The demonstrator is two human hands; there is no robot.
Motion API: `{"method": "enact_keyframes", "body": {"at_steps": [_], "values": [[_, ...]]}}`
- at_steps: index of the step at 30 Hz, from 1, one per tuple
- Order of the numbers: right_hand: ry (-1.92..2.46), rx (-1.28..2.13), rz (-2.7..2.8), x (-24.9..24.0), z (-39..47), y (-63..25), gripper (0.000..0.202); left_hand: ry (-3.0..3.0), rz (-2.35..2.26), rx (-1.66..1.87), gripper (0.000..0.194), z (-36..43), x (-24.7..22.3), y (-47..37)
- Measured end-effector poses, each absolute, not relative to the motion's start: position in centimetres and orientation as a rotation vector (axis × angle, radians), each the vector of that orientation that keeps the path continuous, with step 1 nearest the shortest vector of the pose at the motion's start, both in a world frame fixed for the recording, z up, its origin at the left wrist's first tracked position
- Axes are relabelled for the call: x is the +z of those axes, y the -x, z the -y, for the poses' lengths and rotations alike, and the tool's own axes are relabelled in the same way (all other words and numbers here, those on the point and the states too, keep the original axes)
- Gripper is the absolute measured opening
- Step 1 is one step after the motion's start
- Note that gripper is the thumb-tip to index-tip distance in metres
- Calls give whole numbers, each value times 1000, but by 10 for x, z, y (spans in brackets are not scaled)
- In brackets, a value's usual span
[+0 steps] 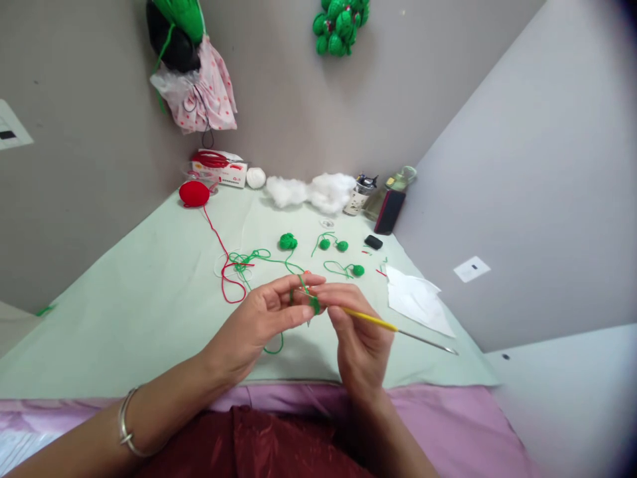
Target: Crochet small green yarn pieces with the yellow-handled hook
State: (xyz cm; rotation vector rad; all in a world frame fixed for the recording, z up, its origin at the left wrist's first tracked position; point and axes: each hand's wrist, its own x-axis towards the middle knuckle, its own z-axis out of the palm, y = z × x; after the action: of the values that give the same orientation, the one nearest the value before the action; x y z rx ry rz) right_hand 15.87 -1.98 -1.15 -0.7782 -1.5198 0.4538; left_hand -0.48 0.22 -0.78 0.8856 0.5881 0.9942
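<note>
Between my fingertips is a small green crocheted piece [314, 305], pinched by my left hand [269, 312], with green yarn running over the raised fingers. My right hand [361, 332] grips a crochet hook with a yellow handle [371, 319]. The hook's near end points into the green piece, while its bare metal end sticks out to the right. Green yarn [256, 255] lies in loose loops beyond my left hand, near a small green ball [287, 241]. Something orange shows just behind my fingers, mostly hidden.
A red yarn ball [194, 194] lies at the back left, near a box [231, 174]. White stuffing [331, 192], a pen cup [357, 199] and a phone [390, 212] stand along the back. Small green balls [342, 246] and white paper [417, 299] lie to the right.
</note>
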Motion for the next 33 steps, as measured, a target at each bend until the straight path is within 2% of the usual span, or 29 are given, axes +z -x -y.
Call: {"method": "enact_keyframes", "body": {"at_steps": [3, 8, 10, 13, 17, 22, 33], "values": [[826, 351, 1550, -16, 22, -156, 28, -895, -616, 1042, 35, 0, -7, 2], [880, -38, 1758, -23, 27, -160, 36, -730, -585, 997, 45, -4, -10, 2], [879, 33, 1703, -23, 27, -163, 34, -668, -550, 973, 39, -7, -12, 2], [838, 317, 1461, -19, 23, -166, 27, -678, -543, 1021, 29, -10, -13, 4], [773, 578, 1384, -17, 18, -162, 20, -826, -601, 1025, 35, -8, -13, 5], [741, 724, 1370, -20, 16, -160, 21, -878, -590, 1006, 37, -5, -15, 4], [774, 650, 1377, -21, 15, -162, 20, -895, -649, 1025, 31, -3, -13, 4]]}}
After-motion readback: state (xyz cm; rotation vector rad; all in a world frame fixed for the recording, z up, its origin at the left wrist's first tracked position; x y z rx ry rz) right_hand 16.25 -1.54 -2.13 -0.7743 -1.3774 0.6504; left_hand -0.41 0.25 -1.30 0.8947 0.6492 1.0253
